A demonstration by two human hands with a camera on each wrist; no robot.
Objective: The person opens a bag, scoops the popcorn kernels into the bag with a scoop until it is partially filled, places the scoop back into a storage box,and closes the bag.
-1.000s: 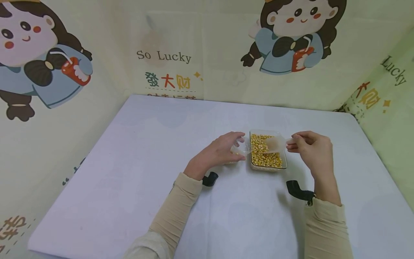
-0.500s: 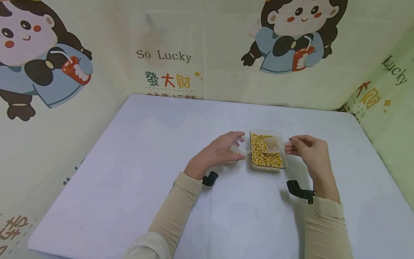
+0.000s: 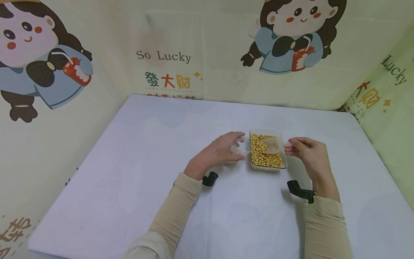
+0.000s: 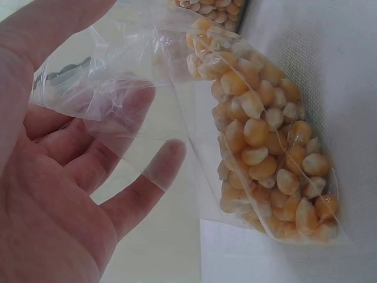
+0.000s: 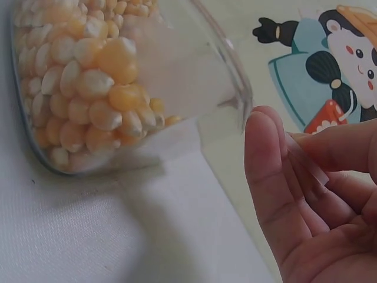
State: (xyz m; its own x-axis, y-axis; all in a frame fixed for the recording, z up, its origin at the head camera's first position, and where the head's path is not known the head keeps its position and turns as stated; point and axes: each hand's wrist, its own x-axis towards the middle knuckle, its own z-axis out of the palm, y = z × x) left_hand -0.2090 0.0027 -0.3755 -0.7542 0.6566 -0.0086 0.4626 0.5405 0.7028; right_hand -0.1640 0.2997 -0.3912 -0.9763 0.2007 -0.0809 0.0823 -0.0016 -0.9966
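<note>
Drawn slightly leftward and toward the wearer since the first picture, the right hand (image 3: 311, 154) and the scoop (image 3: 271, 145) sit lower over the box (image 3: 264, 168), while the left hand (image 3: 221, 147) has stayed put. The right thumb and fingers pinch the scoop's handle at the box's right side. The scoop's pale bowl is inside the box, against the corn (image 3: 258, 145); whether it carries any kernels, I cannot tell. The box stands on the white table (image 3: 129, 187), well filled with yellow kernels. Just left of it is the clear bag (image 4: 132, 56), its lower part full of kernels too. The left hand is unclenched at the bag's upper part, thumb and fingers spread apart, some fingertips showing through the plastic. Behind the table hangs a cloth (image 3: 223, 64) printed with cartoon figures
</note>
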